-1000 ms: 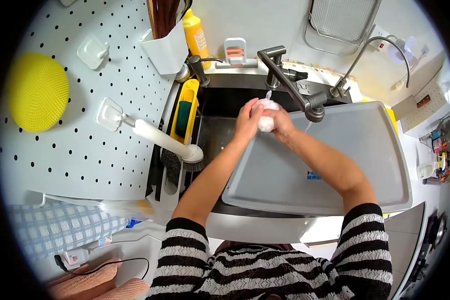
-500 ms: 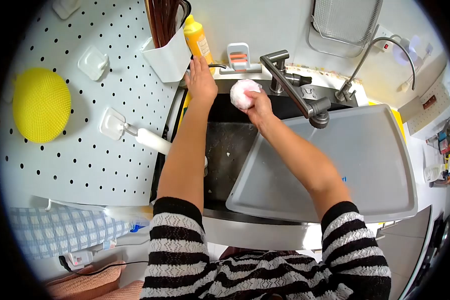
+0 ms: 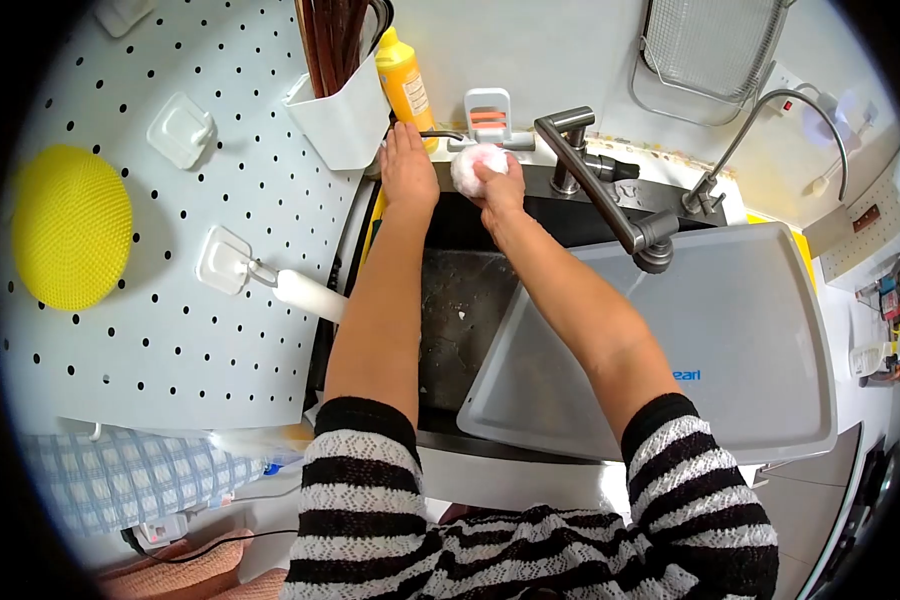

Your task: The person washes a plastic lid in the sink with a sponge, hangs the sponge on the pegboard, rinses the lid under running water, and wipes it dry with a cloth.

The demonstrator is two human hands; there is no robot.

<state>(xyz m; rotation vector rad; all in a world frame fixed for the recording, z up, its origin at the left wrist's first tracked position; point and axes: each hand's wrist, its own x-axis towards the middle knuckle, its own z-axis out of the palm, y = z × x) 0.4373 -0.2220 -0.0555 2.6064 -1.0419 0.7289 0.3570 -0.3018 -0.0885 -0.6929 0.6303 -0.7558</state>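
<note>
My right hand (image 3: 500,188) grips a fluffy white-and-pink scrubbing ball (image 3: 473,170) over the back of the dark sink (image 3: 462,310). Just above the ball, a thin dark spout (image 3: 444,134) reaches to the right from beside my left hand (image 3: 408,168). The left hand lies palm down with its fingers stretched forward, at the sink's back left corner. Whatever is under its palm is hidden. A yellow bottle (image 3: 406,85) stands right behind its fingertips.
A large grey tray (image 3: 750,320) covers the sink's right part. The faucet (image 3: 600,185) and a thin curved tap (image 3: 760,110) rise behind it. On the left, a pegboard (image 3: 180,340) carries a white utensil holder (image 3: 342,125) and a yellow round scrubber (image 3: 73,228).
My right hand has carried the scrubbing ball slightly back and left, closer to the spout. My left hand stays in about the same place, and the view has shifted a little.
</note>
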